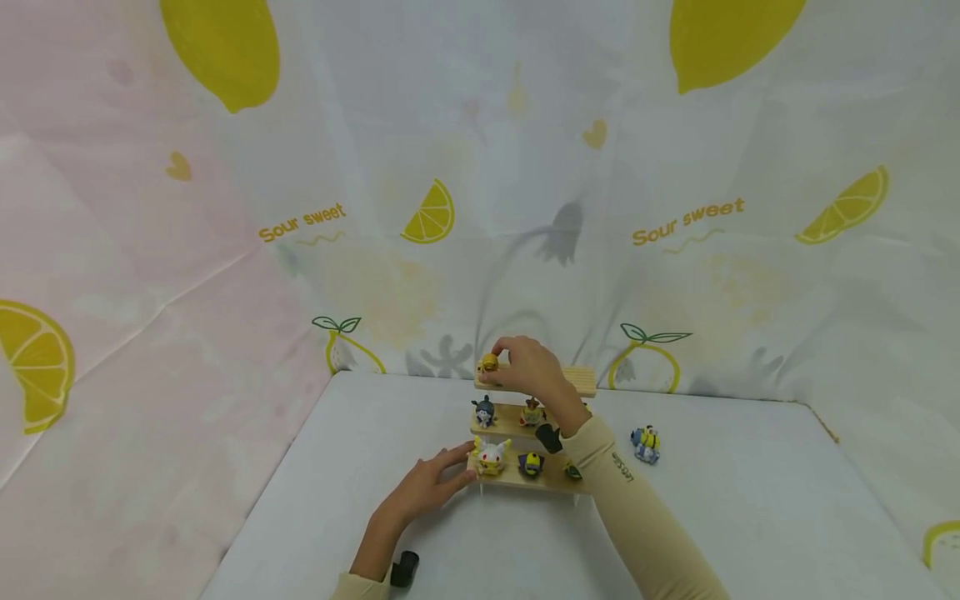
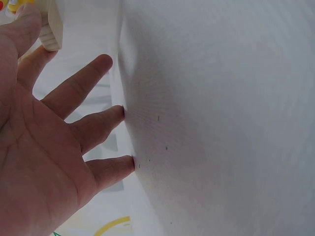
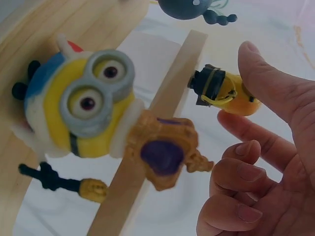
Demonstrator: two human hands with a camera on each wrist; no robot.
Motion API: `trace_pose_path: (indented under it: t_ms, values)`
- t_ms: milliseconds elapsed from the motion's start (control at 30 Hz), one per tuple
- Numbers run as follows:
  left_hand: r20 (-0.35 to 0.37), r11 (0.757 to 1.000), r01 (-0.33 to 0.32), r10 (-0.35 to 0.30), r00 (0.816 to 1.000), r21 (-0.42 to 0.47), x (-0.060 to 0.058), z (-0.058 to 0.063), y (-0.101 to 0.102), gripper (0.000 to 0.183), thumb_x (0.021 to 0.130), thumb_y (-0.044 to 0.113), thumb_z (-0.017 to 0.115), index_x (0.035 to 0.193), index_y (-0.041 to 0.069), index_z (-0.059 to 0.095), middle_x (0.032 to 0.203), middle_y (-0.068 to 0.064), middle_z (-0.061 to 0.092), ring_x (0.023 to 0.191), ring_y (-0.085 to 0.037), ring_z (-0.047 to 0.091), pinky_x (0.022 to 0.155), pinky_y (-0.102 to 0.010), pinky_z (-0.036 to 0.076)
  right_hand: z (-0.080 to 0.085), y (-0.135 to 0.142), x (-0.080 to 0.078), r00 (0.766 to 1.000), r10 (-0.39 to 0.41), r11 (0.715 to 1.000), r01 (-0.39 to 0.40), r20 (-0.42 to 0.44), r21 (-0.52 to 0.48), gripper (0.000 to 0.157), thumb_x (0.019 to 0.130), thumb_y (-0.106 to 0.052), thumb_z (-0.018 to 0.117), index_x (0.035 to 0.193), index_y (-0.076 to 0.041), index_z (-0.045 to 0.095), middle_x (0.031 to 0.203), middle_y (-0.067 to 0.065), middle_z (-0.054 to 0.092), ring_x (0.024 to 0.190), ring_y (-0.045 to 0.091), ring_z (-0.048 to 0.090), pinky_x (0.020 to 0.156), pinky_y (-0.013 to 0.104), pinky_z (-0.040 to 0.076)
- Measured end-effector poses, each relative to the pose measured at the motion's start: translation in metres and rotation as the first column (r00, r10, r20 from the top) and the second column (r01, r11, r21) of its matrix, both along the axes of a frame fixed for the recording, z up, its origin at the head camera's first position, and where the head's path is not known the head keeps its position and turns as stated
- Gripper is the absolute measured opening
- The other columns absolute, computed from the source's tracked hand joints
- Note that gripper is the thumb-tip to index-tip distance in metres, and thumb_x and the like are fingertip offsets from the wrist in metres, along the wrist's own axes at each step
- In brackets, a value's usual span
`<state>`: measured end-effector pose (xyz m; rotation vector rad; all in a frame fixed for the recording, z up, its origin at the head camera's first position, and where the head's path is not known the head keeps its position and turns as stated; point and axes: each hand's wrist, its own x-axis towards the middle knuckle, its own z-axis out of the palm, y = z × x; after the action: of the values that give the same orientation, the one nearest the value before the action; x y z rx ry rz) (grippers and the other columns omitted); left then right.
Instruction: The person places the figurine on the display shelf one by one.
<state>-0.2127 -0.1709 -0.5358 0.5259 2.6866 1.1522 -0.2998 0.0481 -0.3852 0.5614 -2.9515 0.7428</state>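
A three-tier wooden display stand (image 1: pixel 551 482) holds several small figurines. My right hand (image 1: pixel 532 367) reaches over it and pinches a small yellow minion figurine (image 3: pixel 243 93) in dark overalls, at the left end of the top tier. Close to the right wrist, a minion figurine with a brown crown (image 1: pixel 531 412) sits on the middle tier. My left hand (image 1: pixel 423 492) lies beside the bottom tier's left end, fingers spread, with thumb and index finger touching the wood (image 2: pixel 51 34). The white-and-yellow eared figurine (image 1: pixel 491 455) stands right by its fingertips.
On the middle tier's left is a dark-capped figurine (image 1: pixel 483 412); a minion in dark blue (image 1: pixel 531 464) stands on the bottom tier. A blue-and-yellow figurine (image 1: pixel 646 444) lies on the white table (image 1: pixel 315 467) to the right. A lemon-print cloth (image 1: pixel 480 275) hangs behind.
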Motion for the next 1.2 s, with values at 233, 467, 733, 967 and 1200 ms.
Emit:
trace_pose_path:
  t_ms: [233, 467, 733, 967, 1200]
  values:
    - [-0.002, 1.000, -0.005, 0.005, 1.000, 0.011, 0.001, 0.002, -0.002, 0.057, 0.097, 0.053, 0.056, 0.147, 0.026, 0.050, 0.141, -0.004, 0.055, 0.137, -0.045, 0.036, 0.105, -0.076, 0.015, 0.013, 0.005, 0.010, 1.000, 0.012, 0.999, -0.011, -0.018, 0.048, 0.049, 0.083, -0.046, 0.079, 0.119, -0.015, 0.066, 0.093, 0.002, 0.060, 0.076, 0.017, 0.055, 0.061, 0.034, 0.049]
    - [0.016, 1.000, -0.006, 0.006, 1.000, 0.016, 0.002, 0.001, -0.003, 0.057, 0.097, 0.053, 0.056, 0.147, 0.027, 0.049, 0.138, -0.005, 0.058, 0.139, -0.045, 0.034, 0.106, -0.075, 0.013, 0.027, 0.024, 0.024, 0.998, 0.032, 0.997, -0.029, -0.050, 0.068, 0.047, 0.085, -0.044, 0.078, 0.120, -0.015, 0.067, 0.092, 0.001, 0.062, 0.078, 0.017, 0.057, 0.064, 0.036, 0.050]
    - [0.011, 1.000, -0.009, 0.009, 1.000, 0.019, 0.003, 0.001, -0.001, 0.057, 0.096, 0.052, 0.057, 0.147, 0.025, 0.050, 0.139, -0.005, 0.057, 0.138, -0.046, 0.035, 0.106, -0.075, 0.013, 0.032, 0.058, 0.037, 0.999, 0.033, 0.997, -0.030, -0.041, 0.067, 0.043, 0.086, -0.037, 0.078, 0.119, -0.012, 0.066, 0.082, 0.000, 0.057, 0.069, 0.017, 0.051, 0.054, 0.032, 0.041]
    - [0.002, 1.000, 0.001, -0.001, 1.000, 0.018, 0.001, -0.002, 0.000, 0.057, 0.097, 0.053, 0.056, 0.146, 0.026, 0.050, 0.137, -0.005, 0.059, 0.138, -0.046, 0.035, 0.105, -0.076, 0.014, 0.033, 0.084, 0.044, 0.994, 0.078, 0.997, -0.077, -0.083, 0.013, 0.040, 0.087, -0.034, 0.077, 0.118, -0.011, 0.067, 0.073, 0.000, 0.049, 0.060, 0.015, 0.041, 0.053, 0.030, 0.033]
    - [0.008, 1.000, -0.008, 0.008, 1.000, 0.008, 0.001, -0.004, 0.000, 0.056, 0.096, 0.054, 0.056, 0.147, 0.030, 0.049, 0.137, -0.004, 0.059, 0.138, -0.045, 0.035, 0.106, -0.075, 0.014, 0.026, 0.104, 0.051, 0.980, 0.154, 0.987, -0.159, -0.127, -0.028, 0.036, 0.087, -0.028, 0.079, 0.115, -0.009, 0.069, 0.069, -0.002, 0.041, 0.060, 0.013, 0.034, 0.054, 0.030, 0.029]
